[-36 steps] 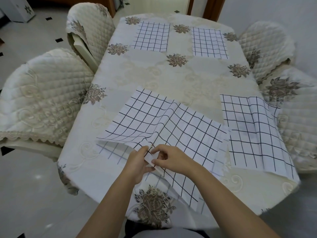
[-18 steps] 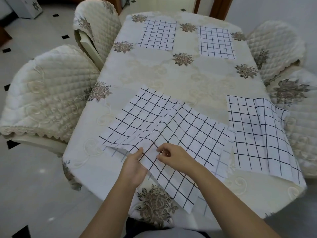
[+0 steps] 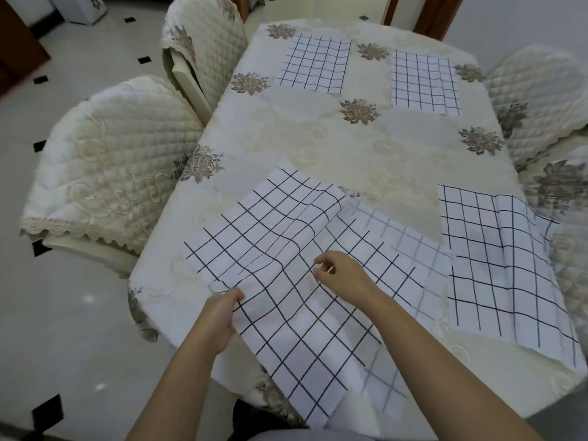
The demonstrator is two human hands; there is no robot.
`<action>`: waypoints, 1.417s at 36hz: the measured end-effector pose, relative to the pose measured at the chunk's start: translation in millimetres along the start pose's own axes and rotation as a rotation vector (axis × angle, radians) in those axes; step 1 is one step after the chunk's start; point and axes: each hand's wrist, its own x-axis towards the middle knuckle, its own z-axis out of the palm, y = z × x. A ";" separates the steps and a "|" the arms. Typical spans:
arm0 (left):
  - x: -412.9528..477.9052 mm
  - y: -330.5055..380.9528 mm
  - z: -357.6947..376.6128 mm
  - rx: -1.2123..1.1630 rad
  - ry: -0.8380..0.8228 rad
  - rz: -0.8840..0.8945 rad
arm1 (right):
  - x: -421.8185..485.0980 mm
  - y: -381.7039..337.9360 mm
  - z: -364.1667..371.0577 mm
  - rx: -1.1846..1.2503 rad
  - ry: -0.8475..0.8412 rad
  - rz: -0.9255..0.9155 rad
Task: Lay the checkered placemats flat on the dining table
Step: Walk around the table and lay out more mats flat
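Observation:
A white placemat with a black grid point(image 3: 280, 249) lies rumpled and slanted on the near part of the dining table point(image 3: 334, 148), its lower corner hanging over the near edge. My left hand point(image 3: 219, 316) grips its left edge. My right hand point(image 3: 340, 275) pinches the cloth near its middle. Under it to the right shows another placemat, face down with a faint grid point(image 3: 397, 249). A third placemat point(image 3: 502, 268) lies at the near right, slightly creased. Two flat placemats sit at the far end, one left point(image 3: 313, 63) and one right point(image 3: 424, 82).
The table wears a cream cloth with brown flower patches. Quilted cream chairs stand at the left point(image 3: 108, 167) and far left point(image 3: 203, 49), and two more at the right point(image 3: 537, 100). White tiled floor with small black squares lies to the left.
My hands have drawn apart along the top placemat: the left slid down and left to its edge, the right stayed pinching near the middle. The cloth has spread toward me, uncovering the pale placemat beneath.

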 end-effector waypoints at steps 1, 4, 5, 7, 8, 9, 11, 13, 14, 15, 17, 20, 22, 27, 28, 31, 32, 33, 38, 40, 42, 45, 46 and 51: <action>3.9 -0.7 -5.7 0.032 0.024 -0.014 | 3.1 1.0 -0.6 -0.010 0.002 0.006; 9.7 -2.6 -19.3 0.078 0.094 -0.033 | 13.7 3.9 -3.1 -0.038 0.012 0.018; 10.7 -2.7 -23.6 0.088 0.126 -0.027 | 17.9 4.3 -4.0 -0.041 0.018 0.022; 14.1 -3.3 -31.3 0.083 0.173 -0.002 | 26.5 5.0 -6.5 -0.048 0.028 0.032; 14.5 -2.9 -34.1 0.080 0.193 0.010 | 31.0 5.0 -7.9 -0.045 0.033 0.044; 15.4 -3.0 -36.6 0.090 0.218 0.029 | 35.5 4.9 -9.3 -0.039 0.039 0.058; 18.2 -3.0 -41.1 0.125 0.271 0.067 | 44.7 3.9 -12.0 -0.030 0.053 0.077; 21.1 -3.7 -44.5 0.137 0.305 0.102 | 54.0 2.4 -13.4 -0.025 0.068 0.089; 21.6 -3.6 -46.1 0.143 0.318 0.117 | 58.6 1.9 -13.8 -0.020 0.071 0.097; 22.9 -3.9 -48.0 0.152 0.332 0.134 | 63.4 1.1 -13.7 -0.017 0.070 0.105; 23.1 -3.2 -51.7 0.152 0.354 0.155 | 73.1 0.1 -13.3 -0.025 0.064 0.110; 21.6 -0.8 -56.4 0.130 0.364 0.185 | 86.6 -0.8 -13.3 0.002 0.089 0.134; 20.8 2.4 -58.9 0.106 0.360 0.191 | 94.6 -0.8 -13.3 0.058 0.110 0.152; 20.7 8.4 -59.7 0.065 0.404 0.130 | 108.2 0.6 -15.9 0.122 0.133 0.180; 20.8 8.2 -59.6 0.066 0.410 0.129 | 110.3 1.0 -16.8 0.127 0.137 0.192; 20.1 4.9 -59.7 0.069 0.405 0.120 | 114.1 2.4 -18.8 0.154 0.143 0.215; 19.5 3.1 -60.7 0.069 0.397 0.111 | 114.6 3.0 -19.8 0.144 0.139 0.215; 19.1 1.3 -61.9 0.075 0.386 0.103 | 114.9 3.9 -21.0 0.134 0.136 0.216; 13.1 2.0 -68.1 0.049 0.365 0.095 | 111.8 10.6 -29.4 0.132 0.148 0.195; 11.4 6.6 -68.4 0.038 0.371 0.120 | 110.2 12.2 -35.0 0.137 0.170 0.173; 10.2 13.5 -67.3 0.031 0.374 0.151 | 108.5 11.9 -42.0 0.151 0.205 0.150; 7.6 27.3 -65.9 0.028 0.395 0.219 | 105.5 7.8 -53.6 0.109 0.271 0.092; 6.0 32.7 -65.9 0.034 0.405 0.244 | 104.1 5.7 -57.6 0.090 0.294 0.070; -2.9 64.6 -64.3 -0.005 0.402 0.384 | 101.3 -9.0 -79.0 0.133 0.389 0.009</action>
